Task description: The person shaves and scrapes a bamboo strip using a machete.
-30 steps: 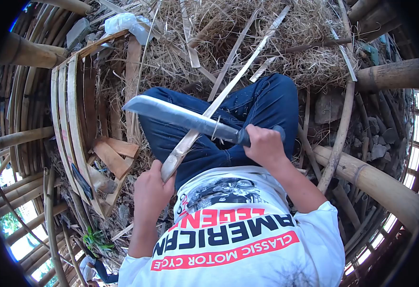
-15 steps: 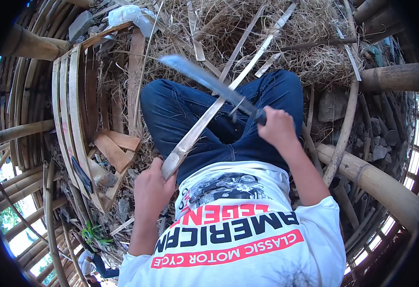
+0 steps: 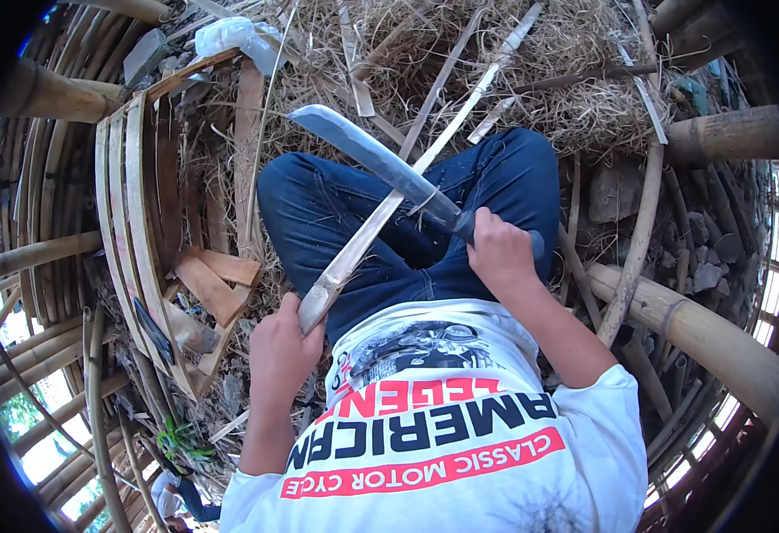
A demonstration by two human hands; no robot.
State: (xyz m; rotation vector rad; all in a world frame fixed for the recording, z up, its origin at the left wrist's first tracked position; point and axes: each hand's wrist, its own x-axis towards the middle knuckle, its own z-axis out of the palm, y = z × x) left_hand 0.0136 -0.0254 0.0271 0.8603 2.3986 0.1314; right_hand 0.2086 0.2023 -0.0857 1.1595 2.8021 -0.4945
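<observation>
A long pale bamboo strip [image 3: 363, 238] slants from lower left to upper right across my lap. Its near, wider end is in my left hand [image 3: 287, 346], whose fingers are wrapped round it. My right hand [image 3: 503, 253] is closed on the dark handle of a machete [image 3: 354, 145]. The broad blade points to the upper left and crosses over the strip above my thighs. A thin curled shaving [image 3: 427, 201] sticks out beside the blade near the handle.
Dry fibre shavings [image 3: 576, 107] are heaped beyond my knees. A slatted wooden frame [image 3: 145, 231] stands at left, with short wood blocks [image 3: 211, 289] beside it. A plastic bag [image 3: 234, 37] lies at upper left. Thick bamboo poles [image 3: 700, 333] run at right. Another person [image 3: 171, 497] shows at lower left.
My right hand has moved slightly down and left with the machete, and the blurred blade is now sharp. My left hand keeps its hold on the strip.
</observation>
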